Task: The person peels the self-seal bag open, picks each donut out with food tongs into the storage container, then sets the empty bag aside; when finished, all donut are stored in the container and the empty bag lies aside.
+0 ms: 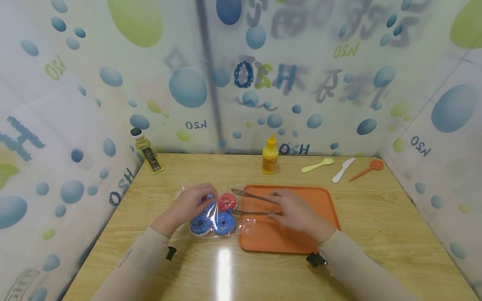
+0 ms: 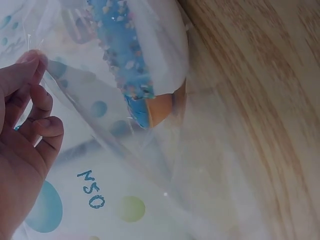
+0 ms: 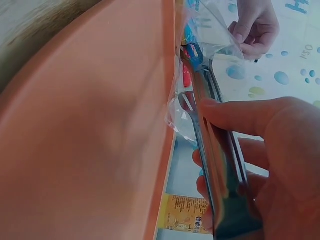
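Observation:
A clear plastic bag (image 1: 246, 225) lies on the table with several toy donuts inside. Blue sprinkled donuts (image 1: 220, 230) sit toward the front and left, and a pink-red donut (image 1: 230, 207) is at the back right. My left hand (image 1: 193, 204) pinches the bag's film between thumb and fingertips, partly hiding one blue donut. In the left wrist view a blue-iced donut (image 2: 122, 50) shows through the film beside that hand. My right hand (image 1: 293, 209) grips metal tongs (image 3: 215, 145) above the tray. Their two arms are spread, with the tips reaching left to the bag, around the pink-red donut's right side.
An orange tray (image 1: 286, 240) lies right of the bag, whose edge overlaps it. Behind stands a yellow squeeze bottle (image 1: 269, 159). An oil bottle (image 1: 149, 154) is at back left. A yellow spoon (image 1: 318, 165), white knife (image 1: 343, 170) and orange spoon (image 1: 375, 165) lie at back right.

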`<state>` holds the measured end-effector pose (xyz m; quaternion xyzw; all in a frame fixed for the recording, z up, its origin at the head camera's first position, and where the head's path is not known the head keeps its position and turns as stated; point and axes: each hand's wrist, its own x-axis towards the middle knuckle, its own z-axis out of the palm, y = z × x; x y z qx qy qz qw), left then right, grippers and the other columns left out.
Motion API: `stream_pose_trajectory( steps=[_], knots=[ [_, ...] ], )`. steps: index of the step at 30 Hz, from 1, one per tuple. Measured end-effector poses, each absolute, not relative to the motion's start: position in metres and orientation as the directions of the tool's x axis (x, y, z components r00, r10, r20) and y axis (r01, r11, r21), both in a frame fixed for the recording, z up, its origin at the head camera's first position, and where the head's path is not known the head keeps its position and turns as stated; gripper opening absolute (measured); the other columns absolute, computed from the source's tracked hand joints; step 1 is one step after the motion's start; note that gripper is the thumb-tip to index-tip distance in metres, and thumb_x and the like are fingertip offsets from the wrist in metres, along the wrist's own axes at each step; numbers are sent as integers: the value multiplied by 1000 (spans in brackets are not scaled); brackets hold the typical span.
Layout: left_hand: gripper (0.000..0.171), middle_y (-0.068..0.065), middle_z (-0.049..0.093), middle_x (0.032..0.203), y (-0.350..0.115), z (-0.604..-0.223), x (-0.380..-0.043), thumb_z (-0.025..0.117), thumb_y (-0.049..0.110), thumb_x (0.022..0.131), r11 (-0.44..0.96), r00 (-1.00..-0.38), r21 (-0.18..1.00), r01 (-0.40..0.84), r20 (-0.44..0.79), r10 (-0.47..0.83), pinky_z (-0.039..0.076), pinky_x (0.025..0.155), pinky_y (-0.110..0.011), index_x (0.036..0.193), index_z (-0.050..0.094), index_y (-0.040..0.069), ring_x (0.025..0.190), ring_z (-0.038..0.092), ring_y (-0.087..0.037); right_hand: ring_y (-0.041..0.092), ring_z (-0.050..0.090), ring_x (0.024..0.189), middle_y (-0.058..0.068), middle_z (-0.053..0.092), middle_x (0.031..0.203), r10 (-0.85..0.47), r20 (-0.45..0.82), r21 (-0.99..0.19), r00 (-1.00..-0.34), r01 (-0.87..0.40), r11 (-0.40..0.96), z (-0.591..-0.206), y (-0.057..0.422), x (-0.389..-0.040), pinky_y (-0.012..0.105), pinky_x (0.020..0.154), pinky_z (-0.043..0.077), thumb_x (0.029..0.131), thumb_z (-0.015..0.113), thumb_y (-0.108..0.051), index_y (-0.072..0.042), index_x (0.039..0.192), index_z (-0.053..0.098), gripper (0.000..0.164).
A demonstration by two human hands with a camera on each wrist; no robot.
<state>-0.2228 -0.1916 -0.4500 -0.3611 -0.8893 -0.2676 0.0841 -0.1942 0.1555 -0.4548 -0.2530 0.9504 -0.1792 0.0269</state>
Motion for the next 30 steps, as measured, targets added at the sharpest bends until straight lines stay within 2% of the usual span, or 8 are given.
stream_pose_trajectory(
  steps=[9, 22, 30],
  knots=[
    [4, 3, 71, 97, -194, -452, -222, 71, 10, 98, 586, -721, 424, 691, 341, 603, 54, 70, -26, 99, 73, 14, 78, 58, -4, 18, 61, 114, -1, 64, 126, -496, 84, -329, -864, -494, 805, -460, 158, -193, 42, 98, 54, 92, 80, -32, -22, 140, 66, 50],
    [6, 9, 66, 96, -197, -453, -218, 73, 9, 96, 638, -762, 418, 647, 316, 566, 51, 67, -24, 100, 73, 14, 75, 54, -4, 13, 57, 96, -1, 64, 113, -511, 173, -358, -842, -537, 764, -468, 172, -181, 37, 83, 53, 93, 79, -29, -19, 137, 67, 48],
    [6, 7, 67, 96, -196, -449, -216, 73, 9, 97, 641, -763, 414, 646, 322, 561, 49, 65, -23, 101, 73, 14, 74, 53, -5, 16, 62, 104, -1, 65, 119, -480, 203, -368, -854, -520, 771, -465, 183, -172, 42, 89, 56, 92, 80, -29, -20, 137, 67, 48]
  ],
)
